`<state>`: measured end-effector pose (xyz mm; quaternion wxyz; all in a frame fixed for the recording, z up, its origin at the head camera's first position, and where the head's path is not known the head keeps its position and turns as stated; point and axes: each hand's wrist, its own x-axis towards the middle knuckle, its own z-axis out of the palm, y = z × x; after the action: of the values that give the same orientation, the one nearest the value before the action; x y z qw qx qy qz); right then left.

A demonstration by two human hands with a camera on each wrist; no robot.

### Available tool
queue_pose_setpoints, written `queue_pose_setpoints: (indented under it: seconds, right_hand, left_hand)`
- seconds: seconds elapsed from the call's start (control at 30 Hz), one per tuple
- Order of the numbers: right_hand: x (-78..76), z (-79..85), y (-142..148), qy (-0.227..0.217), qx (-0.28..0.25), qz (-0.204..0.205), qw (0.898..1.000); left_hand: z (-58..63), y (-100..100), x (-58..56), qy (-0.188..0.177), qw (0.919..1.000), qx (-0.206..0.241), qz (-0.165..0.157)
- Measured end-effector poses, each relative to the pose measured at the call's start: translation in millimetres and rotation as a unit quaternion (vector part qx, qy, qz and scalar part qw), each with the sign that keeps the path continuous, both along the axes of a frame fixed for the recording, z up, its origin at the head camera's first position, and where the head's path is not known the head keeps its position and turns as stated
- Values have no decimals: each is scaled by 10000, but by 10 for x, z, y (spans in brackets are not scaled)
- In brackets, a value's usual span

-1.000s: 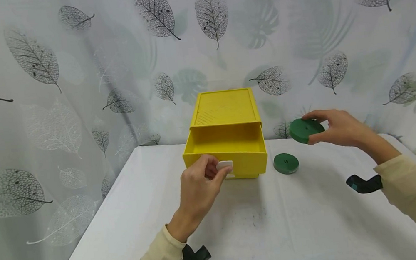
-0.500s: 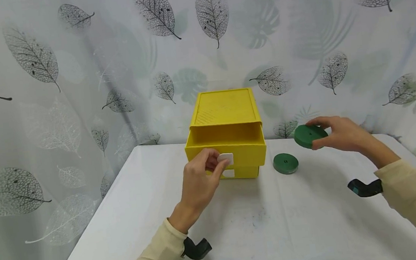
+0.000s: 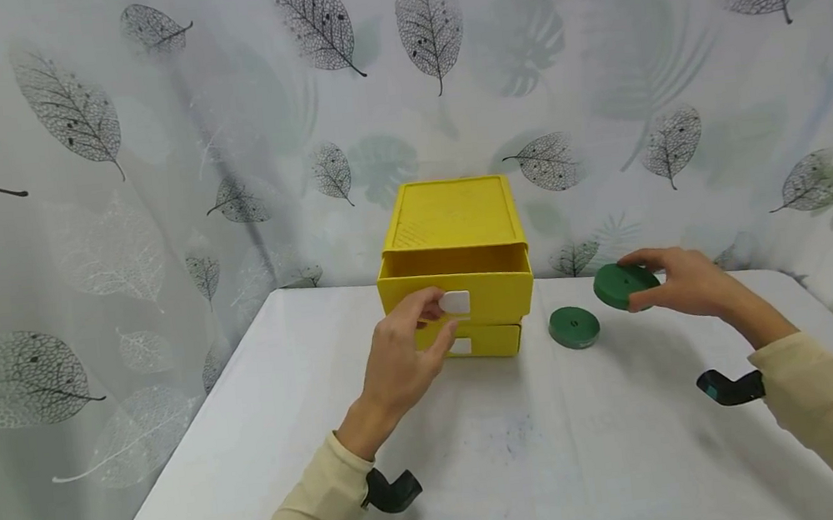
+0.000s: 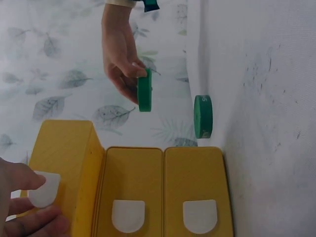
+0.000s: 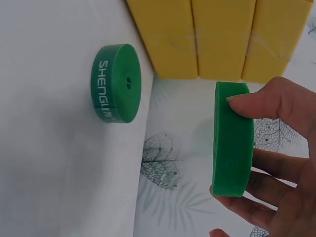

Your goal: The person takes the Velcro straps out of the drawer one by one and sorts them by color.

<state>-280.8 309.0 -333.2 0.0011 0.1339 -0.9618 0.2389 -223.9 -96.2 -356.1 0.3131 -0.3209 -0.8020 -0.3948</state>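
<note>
A yellow drawer cabinet (image 3: 454,210) stands at the back of the table, its top drawer (image 3: 491,295) part way out. My left hand (image 3: 396,358) is at that drawer's white pull tab (image 4: 45,190). The forefinger is at the tab's left edge, and the thumb stands parted below it in the head view. To the right, my right hand (image 3: 693,283) holds a green roll of tape (image 5: 232,140) above the table, thumb on one side and fingers on the other. A second green roll of tape (image 3: 574,327), with white lettering, lies flat beside the cabinet.
Below the pulled-out drawer are two more drawers (image 4: 133,177) with white tabs, both pushed in. A white cloth (image 3: 512,468) covers the table. Behind it hangs a curtain (image 3: 441,124) printed with leaves. Black wrist mounts (image 3: 393,490) jut from both sleeves.
The top drawer has slid further in, with my left hand following. My left thumb has come away from the tab. My right hand has lowered slightly and moved right with its roll of tape.
</note>
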Motion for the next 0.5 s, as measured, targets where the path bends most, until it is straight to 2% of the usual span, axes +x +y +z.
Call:
queue_pose_setpoints:
  seconds: [0.2, 0.5]
  right_hand:
    - [-30, -84, 25, -22, 28, 38, 10000]
    - [-69, -256, 83, -44, -89, 79, 9999]
  left_hand:
    - [-29, -8, -26, -437, 9988, -217, 51]
    - [-69, -6, -67, -661, 9976, -197, 55]
